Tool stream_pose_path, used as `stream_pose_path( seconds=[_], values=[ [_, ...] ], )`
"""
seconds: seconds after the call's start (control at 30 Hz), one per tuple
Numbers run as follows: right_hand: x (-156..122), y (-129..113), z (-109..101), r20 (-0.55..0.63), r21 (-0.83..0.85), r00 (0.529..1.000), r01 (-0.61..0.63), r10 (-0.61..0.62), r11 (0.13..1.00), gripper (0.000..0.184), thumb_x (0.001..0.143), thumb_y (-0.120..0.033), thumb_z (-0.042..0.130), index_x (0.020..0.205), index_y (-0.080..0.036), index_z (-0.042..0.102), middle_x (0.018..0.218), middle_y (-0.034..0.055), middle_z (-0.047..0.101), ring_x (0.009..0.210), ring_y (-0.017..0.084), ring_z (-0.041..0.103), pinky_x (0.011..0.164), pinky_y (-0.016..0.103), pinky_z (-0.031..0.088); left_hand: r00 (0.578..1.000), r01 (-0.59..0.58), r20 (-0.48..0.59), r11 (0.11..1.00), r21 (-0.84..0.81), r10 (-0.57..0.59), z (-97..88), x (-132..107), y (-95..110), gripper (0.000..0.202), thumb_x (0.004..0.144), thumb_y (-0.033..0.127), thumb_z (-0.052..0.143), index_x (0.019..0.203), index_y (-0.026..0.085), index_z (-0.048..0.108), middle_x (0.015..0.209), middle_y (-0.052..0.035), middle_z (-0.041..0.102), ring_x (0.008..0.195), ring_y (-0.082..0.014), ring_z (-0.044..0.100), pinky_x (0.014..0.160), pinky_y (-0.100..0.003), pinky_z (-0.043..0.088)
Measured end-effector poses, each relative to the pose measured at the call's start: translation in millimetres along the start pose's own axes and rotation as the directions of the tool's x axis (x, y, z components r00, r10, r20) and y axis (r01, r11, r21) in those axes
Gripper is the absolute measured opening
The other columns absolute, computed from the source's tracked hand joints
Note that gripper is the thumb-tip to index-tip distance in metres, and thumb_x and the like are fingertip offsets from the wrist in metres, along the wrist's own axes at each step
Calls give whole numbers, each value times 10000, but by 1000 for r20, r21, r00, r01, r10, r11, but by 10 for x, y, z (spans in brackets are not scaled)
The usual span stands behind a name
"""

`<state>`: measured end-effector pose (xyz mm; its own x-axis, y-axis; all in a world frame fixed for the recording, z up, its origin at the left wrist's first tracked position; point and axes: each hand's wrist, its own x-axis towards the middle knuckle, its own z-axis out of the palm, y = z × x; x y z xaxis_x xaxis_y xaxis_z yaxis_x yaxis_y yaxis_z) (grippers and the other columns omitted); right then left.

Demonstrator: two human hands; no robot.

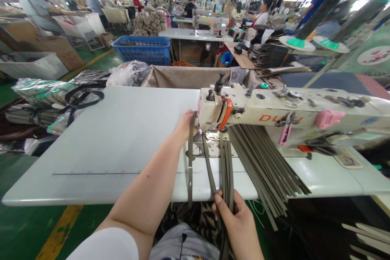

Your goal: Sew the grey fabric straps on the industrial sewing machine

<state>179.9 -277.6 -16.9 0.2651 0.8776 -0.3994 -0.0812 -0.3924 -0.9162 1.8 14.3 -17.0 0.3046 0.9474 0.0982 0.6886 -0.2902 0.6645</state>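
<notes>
A white sewing machine (256,107) with an orange guard stands on the pale table. Beside its needle end, my left hand (186,125) reaches in, and its fingertips are largely hidden. A narrow olive strap (190,150) hangs down across that hand and over the table's front edge. My right hand (234,215) is closed around several olive straps (226,170) at the front edge, thumb on top. These straps run from under the needle area down toward my lap. To the right, a fanned bundle of similar straps (262,162) lies beneath the machine arm.
Pink-handled thread snips (285,130) hang on the machine's front. Thread cones on white discs (297,43) rise at the right. Behind the table are a fabric-lined bin (179,77) and a blue crate (141,50). Plastic-wrapped bundles (42,97) lie left. Other people work farther back.
</notes>
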Motion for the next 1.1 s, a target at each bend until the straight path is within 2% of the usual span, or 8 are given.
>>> stream_pose_path(
  seconds=[0.13,0.23,0.4,0.5,0.63,0.8,0.97,1.1],
  values=[
    [-5,45,-40,18,97,999,-28,26,995,611,797,-795,961,929,-215,820,718,7,738,629,195,631,636,301,522,997,14,74,1000,24,-16,-26,-90,-54,1082,604,260,1008,1610,163,624,1693,-205,585,1675,-495,449,1433,-624,364],
    [-51,25,-82,37,186,995,-101,96,977,630,761,-808,981,871,-204,837,689,11,706,618,176,591,604,281,472,993,-1,121,999,39,-4,-31,-121,-87,1203,569,273,1042,1672,196,566,1761,-199,508,1739,-511,331,1461,-661,288],
    [-194,-54,-140,15,288,979,-201,206,936,579,734,-717,1031,984,-208,912,736,11,711,677,184,585,638,277,463,986,-29,166,997,71,17,-42,-119,-84,1130,600,276,1031,1644,176,610,1787,-212,476,1739,-498,343,1468,-643,273],
    [-241,36,-178,18,227,980,-198,199,954,578,716,-723,1026,966,-212,925,706,7,687,708,204,588,660,286,462,987,-31,161,996,88,16,-50,-118,-67,1109,581,268,1039,1612,166,645,1791,-222,485,1721,-521,371,1459,-652,292],
    [-278,235,-232,27,99,982,-189,187,977,590,708,-778,1002,900,-224,937,770,27,728,743,221,595,693,314,479,985,-60,169,994,88,45,-51,-100,-67,1084,559,306,1067,1569,194,691,1745,-214,553,1709,-563,368,1422,-728,319],
    [-340,284,-216,83,166,971,-237,226,957,627,699,-830,994,859,-233,889,677,4,689,635,197,602,621,301,450,985,-67,165,994,83,52,-47,-78,-79,1093,545,390,1082,1550,178,708,1712,-221,573,1712,-573,342,1416,-732,324],
    [-335,223,-183,75,189,989,-137,124,972,589,780,-753,976,1026,-229,869,693,-7,706,542,160,573,562,284,418,988,-56,144,996,65,46,-50,-93,-72,1098,516,355,1080,1537,183,713,1699,-211,582,1670,-559,416,1428,-689,333],
    [-321,244,-183,60,195,993,-109,99,975,592,821,-738,946,1109,-232,843,669,-21,690,527,146,547,554,272,408,990,-71,128,997,37,65,-49,-118,-68,909,525,273,1052,1394,219,788,1666,-176,611,1653,-546,445,1423,-693,345]
  ],
)
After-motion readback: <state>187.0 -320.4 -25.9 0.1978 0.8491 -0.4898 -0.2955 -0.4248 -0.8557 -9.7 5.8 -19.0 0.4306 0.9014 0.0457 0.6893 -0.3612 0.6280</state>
